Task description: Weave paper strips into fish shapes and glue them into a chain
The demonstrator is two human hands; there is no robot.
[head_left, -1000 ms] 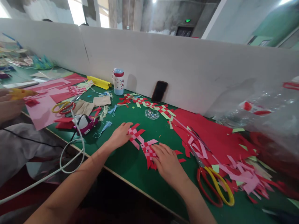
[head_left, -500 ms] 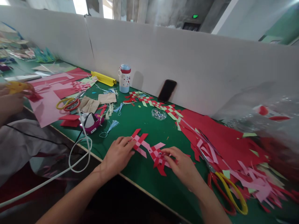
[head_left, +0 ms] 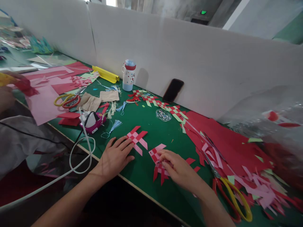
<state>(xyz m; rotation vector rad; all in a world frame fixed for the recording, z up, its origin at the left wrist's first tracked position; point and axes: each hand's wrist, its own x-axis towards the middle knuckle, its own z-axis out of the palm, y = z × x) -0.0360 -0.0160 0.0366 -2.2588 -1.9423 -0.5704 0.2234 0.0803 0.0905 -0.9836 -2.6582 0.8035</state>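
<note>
Two woven red-and-pink paper pieces lie near the front edge of the green table (head_left: 146, 126). My left hand (head_left: 115, 156) lies flat with fingers spread, its fingertips touching the left woven piece (head_left: 136, 138). My right hand (head_left: 177, 168) rests on the right woven piece (head_left: 158, 157), fingers curled over its middle and pressing it down. The two pieces lie apart with a strip of bare green between them.
Yellow-and-red scissors (head_left: 230, 195) lie right of my right hand on red and pink paper scraps (head_left: 236, 151). A dish of googly eyes (head_left: 163, 115), a phone (head_left: 173, 90), a bottle (head_left: 129, 75), a glue gun (head_left: 92, 121) with white cable and other woven pieces (head_left: 163, 105) are around. Another person's hand (head_left: 9, 88) is at far left.
The two woven pieces, touching before, now lie apart. My right hand has pulled its piece towards me and rightward; my left hand has slid back and flattened beside the other.
</note>
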